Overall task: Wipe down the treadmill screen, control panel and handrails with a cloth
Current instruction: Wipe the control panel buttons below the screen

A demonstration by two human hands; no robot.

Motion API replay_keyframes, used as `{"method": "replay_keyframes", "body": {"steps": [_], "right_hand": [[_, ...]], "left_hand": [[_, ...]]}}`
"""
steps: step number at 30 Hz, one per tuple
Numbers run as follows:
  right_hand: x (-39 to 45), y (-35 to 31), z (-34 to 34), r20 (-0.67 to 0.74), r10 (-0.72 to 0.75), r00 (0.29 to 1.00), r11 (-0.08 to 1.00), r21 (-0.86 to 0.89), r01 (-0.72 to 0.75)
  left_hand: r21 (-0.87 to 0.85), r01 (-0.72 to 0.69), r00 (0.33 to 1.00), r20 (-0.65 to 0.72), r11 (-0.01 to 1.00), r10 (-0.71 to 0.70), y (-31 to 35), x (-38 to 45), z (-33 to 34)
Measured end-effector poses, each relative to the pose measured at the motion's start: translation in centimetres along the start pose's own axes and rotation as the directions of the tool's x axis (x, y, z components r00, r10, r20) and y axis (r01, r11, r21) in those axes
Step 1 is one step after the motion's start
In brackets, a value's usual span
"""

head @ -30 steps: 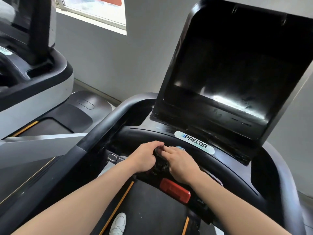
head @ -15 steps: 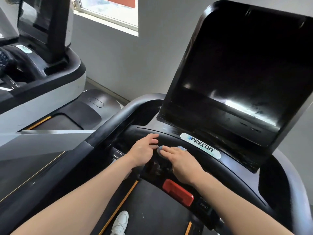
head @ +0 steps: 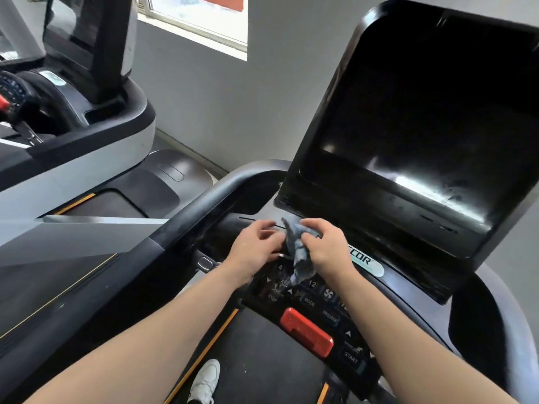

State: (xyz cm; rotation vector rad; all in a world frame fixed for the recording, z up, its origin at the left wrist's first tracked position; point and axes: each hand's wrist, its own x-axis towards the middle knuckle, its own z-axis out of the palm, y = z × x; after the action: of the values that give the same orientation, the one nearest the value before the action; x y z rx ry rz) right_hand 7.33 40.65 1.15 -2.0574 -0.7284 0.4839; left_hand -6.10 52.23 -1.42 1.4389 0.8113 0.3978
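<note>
- The right hand (head: 326, 246) has its fingers curled round a crumpled blue-grey cloth (head: 297, 246), which hangs from the grip down toward the buttons.
- The left hand (head: 256, 243) is right beside it, fingers bent toward the cloth's near edge; whether it pinches the fabric or only touches it I cannot tell from here.
- Directly under both hands sits the control panel (head: 315, 301), with its STOP, MODE, PROGRAM and START keys and a red stop bar (head: 306, 330) nearer the person.
- Beyond the hands rises the dark treadmill screen (head: 408, 118), smeared with a bright streak low down; the Precor badge (head: 366, 262) peeks out past the right wrist.
- Out to the left of the left hand runs the grey handrail (head: 186, 217), and past that a second treadmill (head: 87, 135) stands by the window.
- To my eye the cloth is being gathered or refolded, a pause between wiping passes. Next it wants bunching into a flat pad in one hand and pressing onto a surface, probably the panel just below or the screen ahead.
- Half a second ago both hands lay flat on the console ridge with only a sliver of blue showing under the right fingers; now they are raised off it and the cloth is pulled out into plain view.
</note>
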Motion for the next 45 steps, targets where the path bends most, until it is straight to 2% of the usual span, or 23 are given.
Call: {"method": "replay_keyframes", "body": {"steps": [1,2,4,5,7,8,10,12,14,16,18,20,22,24,26,29,32,34,36,37,40,41,45], "right_hand": [[-0.1,-0.5,0.1,0.014,0.071,0.997,0.984,0.161,-0.072],[-0.3,-0.9,0.1,0.063,0.128,0.990,0.936,0.323,-0.142],[-0.9,-1.2,0.0,0.175,0.181,0.968,0.849,0.470,-0.243],[-1.2,-1.2,-0.4,0.188,0.156,0.970,0.883,0.414,-0.222],[-1.4,-0.2,-1.5,0.139,0.019,0.990,0.994,0.100,-0.033],[-1.6,0.5,-2.1,0.113,-0.051,0.992,0.997,-0.055,0.058],[-2.2,2.4,-3.2,0.103,-0.191,0.976,0.928,-0.304,0.214],[-3.0,5.1,-3.5,0.191,-0.242,0.951,0.819,-0.485,0.306],[-3.7,7.4,-3.3,0.263,-0.199,0.944,0.768,-0.557,0.317],[-4.2,8.7,-2.8,0.261,-0.194,0.946,0.740,-0.594,0.316],[-4.2,9.3,-2.3,0.247,-0.210,0.946,0.719,-0.616,0.321],[-4.1,9.5,-2.3,0.236,-0.212,0.948,0.718,-0.621,0.315],[-4.2,9.6,-2.3,0.221,-0.245,0.944,0.708,-0.624,0.330],[-4.5,9.8,-2.2,0.189,-0.355,0.915,0.641,-0.664,0.386],[-4.6,9.7,-2.1,0.165,-0.408,0.898,0.615,-0.677,0.404],[-4.5,9.8,-1.9,0.221,-0.329,0.918,0.627,-0.676,0.387],[-4.7,9.7,-2.1,0.247,-0.233,0.941,0.690,-0.640,0.339],[-4.6,9.6,-2.2,0.254,-0.168,0.953,0.718,-0.631,0.295],[-4.4,9.8,-2.3,0.272,-0.128,0.954,0.712,-0.644,0.279],[-4.4,9.9,-2.2,0.276,-0.114,0.954,0.710,-0.649,0.273],[-4.5,10.0,-2.3,0.263,-0.095,0.960,0.736,-0.630,0.245],[-4.4,9.9,-2.4,0.261,-0.091,0.961,0.745,-0.622,0.240],[-4.2,9.7,-2.4,0.272,-0.067,0.960,0.756,-0.614,0.227]], "left_hand": [[-0.172,0.067,0.998,0.008,0.983,-0.067,0.6,0.0,0.5],[-0.227,0.072,0.997,0.017,0.971,-0.070,1.0,0.3,0.8],[-0.094,-0.010,1.000,-0.016,0.996,0.009,1.4,0.9,0.7],[-0.009,-0.050,0.998,-0.040,0.999,0.050,1.6,1.1,0.5],[0.100,-0.096,0.993,-0.063,0.990,0.102,1.6,1.3,-0.2],[0.130,-0.103,0.992,-0.053,0.986,0.110,1.4,1.2,-0.6],[0.193,-0.108,0.993,-0.021,0.975,0.115,0.0,0.8,-1.3],[0.342,-0.127,0.991,0.000,0.931,0.135,-2.2,0.5,-1.7],[0.540,-0.158,0.984,0.015,0.826,0.178,-4.2,0.0,-1.5],[0.697,-0.204,0.955,-0.012,0.687,0.295,-5.9,-0.5,-1.0],[0.839,-0.300,0.857,0.028,0.454,0.514,-7.2,-1.1,-0.2],[0.855,-0.442,0.741,0.179,0.270,0.648,-8.8,-1.8,0.9],[0.790,-0.596,0.650,0.370,0.143,0.664,-10.8,-4.1,2.4],[0.724,-0.690,0.565,0.519,0.022,0.641,-12.4,-6.0,2.7],[0.710,-0.703,0.563,0.528,0.034,0.636,-12.8,-4.8,1.8],[0.762,-0.645,0.616,0.480,0.051,0.625,-12.3,-2.7,1.5],[0.652,-0.758,0.542,0.610,0.021,0.578,-13.5,-4.3,2.2],[0.606,-0.787,0.549,0.599,0.119,0.583,-12.2,-3.5,0.8],[0.645,-0.726,0.616,0.459,0.237,0.640,-10.7,-2.1,0.4],[0.670,-0.696,0.643,0.421,0.259,0.640,-10.5,-2.4,1.0],[0.588,-0.791,0.554,0.576,0.166,0.601,-11.2,-4.1,2.3],[0.573,-0.803,0.547,0.595,0.166,0.589,-11.1,-3.6,1.7],[0.684,-0.660,0.691,0.390,0.312,0.609,-10.3,-2.0,1.8]]}}
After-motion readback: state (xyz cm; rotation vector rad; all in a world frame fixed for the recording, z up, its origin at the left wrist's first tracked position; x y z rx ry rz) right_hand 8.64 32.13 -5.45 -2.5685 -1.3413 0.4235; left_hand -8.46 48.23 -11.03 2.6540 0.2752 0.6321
